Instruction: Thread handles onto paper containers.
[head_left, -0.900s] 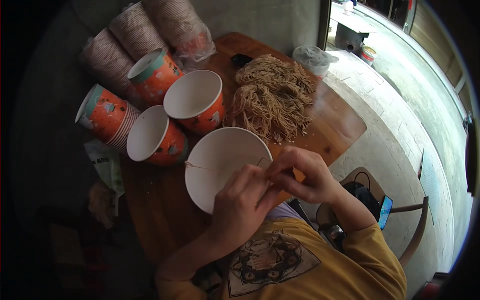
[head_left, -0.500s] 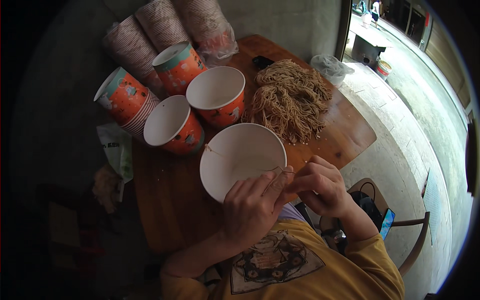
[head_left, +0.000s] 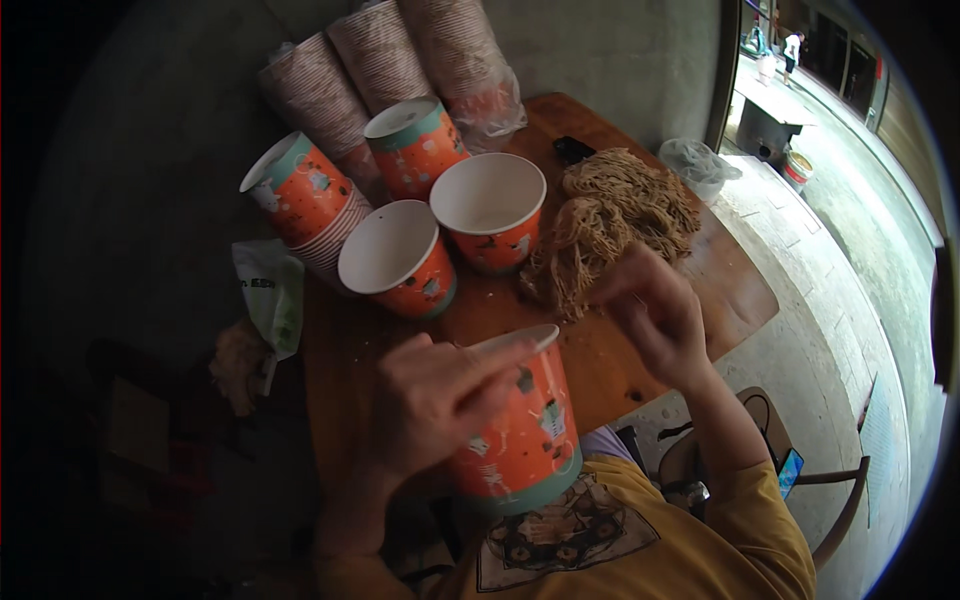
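The left hand (head_left: 435, 400) is wrapped around an orange paper cup (head_left: 520, 430) with a teal base band, fingers curled over its upper wall and rim, holding it tilted close to the person's chest above the near edge of the desk (head_left: 620, 370). The right hand (head_left: 650, 310) reaches out over the desk toward the pile of dry tan noodles (head_left: 610, 220); its fingers are drawn loosely together, the tips at the near fringe of the pile, but whether they pinch any strands I cannot tell, as the hand is blurred.

To do this well, I judge the right hand should pull a modest tuft free from the edge of the pile rather than the tangled middle, while the left keeps the cup's mouth turned toward it and steady, gripping the wall lightly enough not to crush it.

Beyond the hands, two open cups (head_left: 490, 210) of the same kind stand side by side just left of the noodles, with nested cups (head_left: 300, 195) lying tilted behind them. Wrapped stacks of cups (head_left: 380, 60) lean against the wall at the back. A clear plastic bag (head_left: 700, 165) sits past the noodles at the desk's far right corner.
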